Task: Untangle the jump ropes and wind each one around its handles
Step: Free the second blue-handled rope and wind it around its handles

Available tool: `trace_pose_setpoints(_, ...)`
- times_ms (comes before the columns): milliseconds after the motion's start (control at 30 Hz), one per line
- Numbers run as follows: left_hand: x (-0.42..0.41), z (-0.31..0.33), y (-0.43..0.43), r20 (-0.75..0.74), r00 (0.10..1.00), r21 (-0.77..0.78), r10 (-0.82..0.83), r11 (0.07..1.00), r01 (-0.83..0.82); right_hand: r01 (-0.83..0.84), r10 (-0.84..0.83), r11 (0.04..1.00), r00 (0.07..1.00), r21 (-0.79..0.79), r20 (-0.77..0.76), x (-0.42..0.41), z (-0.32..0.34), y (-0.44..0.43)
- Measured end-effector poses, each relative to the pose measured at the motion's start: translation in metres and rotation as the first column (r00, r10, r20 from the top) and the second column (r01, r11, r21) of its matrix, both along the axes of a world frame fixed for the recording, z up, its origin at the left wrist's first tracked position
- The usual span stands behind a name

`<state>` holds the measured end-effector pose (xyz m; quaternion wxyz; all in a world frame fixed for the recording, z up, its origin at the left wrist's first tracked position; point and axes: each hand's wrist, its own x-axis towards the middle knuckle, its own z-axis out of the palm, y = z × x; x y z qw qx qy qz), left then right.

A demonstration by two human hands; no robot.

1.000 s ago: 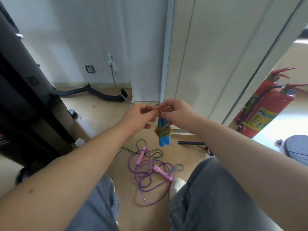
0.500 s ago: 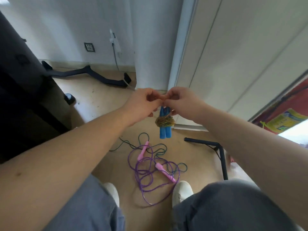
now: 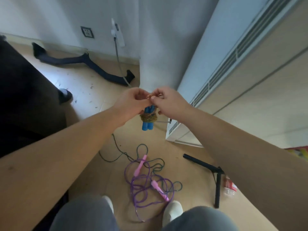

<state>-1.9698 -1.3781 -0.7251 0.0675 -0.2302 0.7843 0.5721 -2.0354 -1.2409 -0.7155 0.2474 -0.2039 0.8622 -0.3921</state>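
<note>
Two blue handles (image 3: 147,125) hang side by side in front of me, with a yellow-green rope (image 3: 148,117) wound round their middle. My left hand (image 3: 131,104) and my right hand (image 3: 168,102) meet at the top of the handles, fingers curled and pinching there. What exactly they pinch is hidden by the fingers. On the floor below lies a purple rope (image 3: 146,189) with two pink handles (image 3: 140,165), tangled with a dark green rope (image 3: 126,155).
My two white shoes (image 3: 172,212) stand just below the tangle. A black L-shaped bar (image 3: 215,174) and a plastic bottle (image 3: 230,186) lie at the right. A dark curved bar (image 3: 83,62) lies by the wall, black furniture (image 3: 25,100) at the left, a white vented unit (image 3: 216,77) at the right.
The view has tilted down and swung left, so the fire extinguishers have left the frame. Both hands stay together at the top of the blue handles.
</note>
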Motion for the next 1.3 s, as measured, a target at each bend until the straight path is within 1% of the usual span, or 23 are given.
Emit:
trace_pose_setpoints(100, -0.002, 0.066, -0.010, 0.006, 1.000, -0.006, 0.027, 1.000, -0.027, -0.040, 0.040, 0.999, 0.999, 0.014, -0.001, -0.011, 0.067, -0.013)
trace_pose_setpoints(233, 0.008, 0.159, -0.021, 0.008, 0.997, 0.003, 0.072, 0.997, -0.072, -0.072, 0.072, 0.997, 0.997, -0.015, -0.015, -0.011, 0.161, -0.023)
trace_pose_setpoints(400, 0.028, 0.279, -0.026, 0.023, 0.996, -0.062, 0.082, 0.995, -0.081, -0.101, 0.101, 0.994, 0.995, -0.030, -0.013, 0.003, 0.279, -0.030)
trace_pose_setpoints(533, 0.039, 0.365, -0.031, -0.020, 0.992, -0.111, 0.123, 0.986, -0.125, -0.137, 0.136, 0.989, 0.991, -0.056, -0.006, 0.004, 0.362, -0.037)
trace_pose_setpoints(633, 0.042, 0.416, -0.036, -0.063, 0.984, -0.126, 0.165, 0.977, -0.172, -0.166, 0.164, 0.982, 0.986, -0.087, -0.028, 0.004, 0.412, -0.046)
trace_pose_setpoints(833, 0.036, 0.471, -0.068, -0.129, 0.950, -0.057, 0.283, 0.955, -0.292, -0.198, 0.188, 0.975, 0.977, -0.100, -0.100, -0.005, 0.474, -0.086)
trace_pose_setpoints(967, 0.018, 0.494, -0.112, -0.171, 0.940, -0.072, 0.296, 0.948, -0.311, -0.213, 0.197, 0.972, 0.970, -0.104, -0.145, -0.023, 0.500, -0.132)
trace_pose_setpoints(1100, -0.006, 0.517, -0.166, -0.212, 0.923, -0.028, 0.322, 0.942, -0.335, -0.202, 0.174, 0.968, 0.968, -0.152, -0.178, -0.043, 0.522, -0.186)
trace_pose_setpoints(1300, -0.044, 0.554, -0.237, -0.229, 0.930, -0.110, 0.286, 0.942, -0.317, -0.145, 0.099, 0.970, 0.969, -0.194, -0.226, -0.073, 0.552, -0.250)
